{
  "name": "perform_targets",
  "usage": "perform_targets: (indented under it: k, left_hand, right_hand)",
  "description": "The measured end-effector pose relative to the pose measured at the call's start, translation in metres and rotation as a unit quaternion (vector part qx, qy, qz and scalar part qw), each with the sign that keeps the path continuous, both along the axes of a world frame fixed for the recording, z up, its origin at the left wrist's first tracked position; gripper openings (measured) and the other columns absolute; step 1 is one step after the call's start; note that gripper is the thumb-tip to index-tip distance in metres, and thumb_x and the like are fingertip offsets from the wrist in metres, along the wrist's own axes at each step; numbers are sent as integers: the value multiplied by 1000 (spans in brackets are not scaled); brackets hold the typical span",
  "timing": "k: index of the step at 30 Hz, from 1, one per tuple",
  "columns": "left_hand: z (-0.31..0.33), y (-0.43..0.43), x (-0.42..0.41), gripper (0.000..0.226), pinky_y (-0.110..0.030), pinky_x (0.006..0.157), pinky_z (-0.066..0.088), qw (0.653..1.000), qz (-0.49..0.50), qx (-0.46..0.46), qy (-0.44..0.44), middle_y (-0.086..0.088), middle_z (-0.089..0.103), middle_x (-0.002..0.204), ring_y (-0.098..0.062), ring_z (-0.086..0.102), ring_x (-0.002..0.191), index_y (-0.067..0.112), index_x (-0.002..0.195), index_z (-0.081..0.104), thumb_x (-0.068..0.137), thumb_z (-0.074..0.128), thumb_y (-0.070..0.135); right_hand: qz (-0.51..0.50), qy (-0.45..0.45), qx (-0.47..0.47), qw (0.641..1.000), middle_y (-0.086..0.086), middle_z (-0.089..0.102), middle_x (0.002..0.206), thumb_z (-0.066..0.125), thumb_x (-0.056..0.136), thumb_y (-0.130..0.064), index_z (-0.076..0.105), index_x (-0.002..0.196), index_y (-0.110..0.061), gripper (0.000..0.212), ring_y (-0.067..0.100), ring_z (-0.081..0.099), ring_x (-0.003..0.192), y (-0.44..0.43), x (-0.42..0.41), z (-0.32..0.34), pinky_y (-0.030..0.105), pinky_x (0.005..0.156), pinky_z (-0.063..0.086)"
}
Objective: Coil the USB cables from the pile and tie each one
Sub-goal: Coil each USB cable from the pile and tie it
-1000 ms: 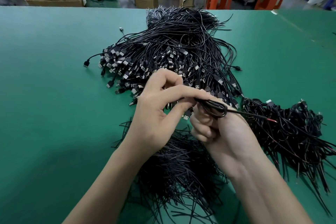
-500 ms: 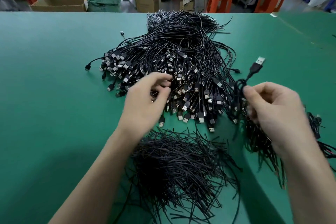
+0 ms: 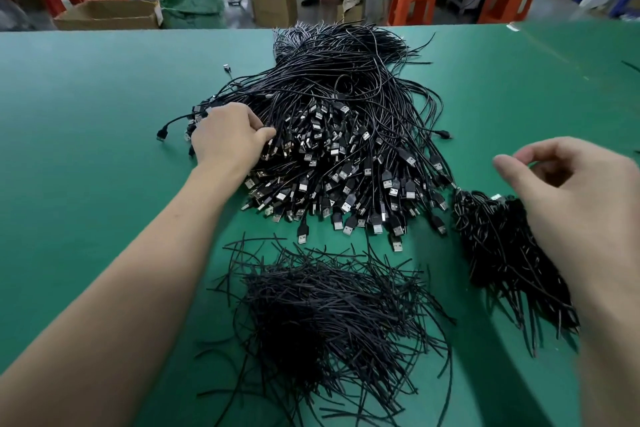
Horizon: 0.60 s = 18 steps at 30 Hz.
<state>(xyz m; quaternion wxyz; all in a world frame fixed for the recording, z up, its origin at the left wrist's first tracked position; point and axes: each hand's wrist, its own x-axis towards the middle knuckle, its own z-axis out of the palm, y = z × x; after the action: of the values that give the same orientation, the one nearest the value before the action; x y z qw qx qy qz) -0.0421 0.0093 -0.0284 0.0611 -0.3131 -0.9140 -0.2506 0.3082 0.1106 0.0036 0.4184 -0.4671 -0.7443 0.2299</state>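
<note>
The left hand [image 3: 225, 144] reaches into the near-left edge of the large heap of thin black USB cables [image 3: 346, 121]. Its fingers [image 3: 254, 122] curl down among the glossy, silver-tipped plugs with their tips buried, so I cannot tell whether they pinch a cable. The heap spreads beyond and to the right of those fingers on the matte green surface [image 3: 86, 149]. The right hand [image 3: 575, 198], slightly blurred, hovers with its fingers loosely curled and narrowly parted, holding nothing. Beneath it, partly hidden, lies a dark clump of coiled black cables [image 3: 498, 253], its separate coils hard to make out. Between both hands, nearer the person, sits a bristly mound of short black wire ties [image 3: 329, 315].
</note>
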Motion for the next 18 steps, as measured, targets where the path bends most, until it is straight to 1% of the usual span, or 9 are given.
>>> perform_targets:
  k: [1, 3, 5, 7, 9, 11, 14, 16, 18]
  left_hand:
    - [0, -1, 1, 25, -41, 87, 55, 1000, 6, 7, -11, 2, 75, 96, -28, 69, 104, 33, 78, 64, 86, 78, 51]
    - [0, -3, 0, 22, -44, 94, 55, 999, 11, 16, -38, 6, 71, 88, -27, 68, 111, 33, 76, 65, 88, 79, 44]
    - [2, -7, 0, 15, -42, 94, 56, 994, -8, 45, -98, 8, 71, 80, -23, 70, 104, 29, 80, 71, 90, 79, 37]
    - [12, -17, 12, 9, -30, 78, 57, 961, -73, 128, -234, 4, 76, 77, -12, 72, 81, 21, 89, 78, 91, 79, 30]
    - [26, -32, 36, 5, -19, 62, 51, 909, -179, 167, -336, 3, 79, 81, -2, 71, 72, 23, 94, 79, 91, 78, 27]
    - [36, -45, 65, 7, -12, 57, 50, 875, -300, 142, -353, 2, 79, 84, -2, 71, 71, 24, 95, 79, 89, 78, 27]
    - [40, -58, 111, 8, -15, 62, 51, 827, -413, 110, -364, 2, 79, 83, -7, 70, 71, 23, 94, 79, 87, 82, 21]
    - [35, -63, 133, 7, -16, 63, 51, 806, -431, 84, -397, 6, 78, 78, -5, 67, 66, 18, 89, 80, 85, 84, 14]
    - [28, -65, 144, 9, -15, 65, 52, 816, -400, 55, -414, -2, 78, 74, -7, 69, 63, 13, 87, 80, 83, 87, 16]
  right_hand:
    - [10, -6, 3, 1000, -9, 59, 58, 76, 84, -47, 66, 75, -29, 22, 3, 48, 52, -3, -4, 0, 12, 52, 38]
    - [26, -9, 2, 1000, -8, 60, 61, 77, 86, -40, 66, 73, -25, 23, 3, 49, 54, -10, -11, 0, 12, 52, 37]
    - [33, -10, 9, 999, -9, 62, 63, 74, 89, -41, 67, 73, -27, 22, 3, 54, 60, -17, -17, 3, 11, 55, 39]
    - [54, 13, -9, 998, -7, 65, 63, 66, 95, -44, 70, 76, -29, 24, 5, 58, 61, -23, -22, 3, 19, 59, 46]
    - [112, 66, -87, 988, -5, 70, 70, 56, 100, -48, 74, 83, -31, 30, 3, 57, 55, -32, -31, 1, 23, 54, 43]
    - [173, 99, -186, 962, -2, 74, 76, 44, 101, -58, 76, 88, -31, 44, 6, 63, 62, -43, -44, -2, 27, 56, 43]
    - [241, 113, -315, 911, 2, 78, 88, 28, 93, -72, 80, 93, -25, 70, 19, 72, 79, -56, -61, -11, 32, 63, 47]
    - [264, 167, -392, 865, 3, 78, 91, 31, 97, -69, 81, 94, -24, 67, 24, 73, 84, -62, -68, -15, 36, 70, 55]
    - [251, 259, -441, 822, 2, 73, 82, 41, 104, -52, 82, 89, -18, 55, 17, 69, 73, -64, -69, -15, 30, 66, 56]
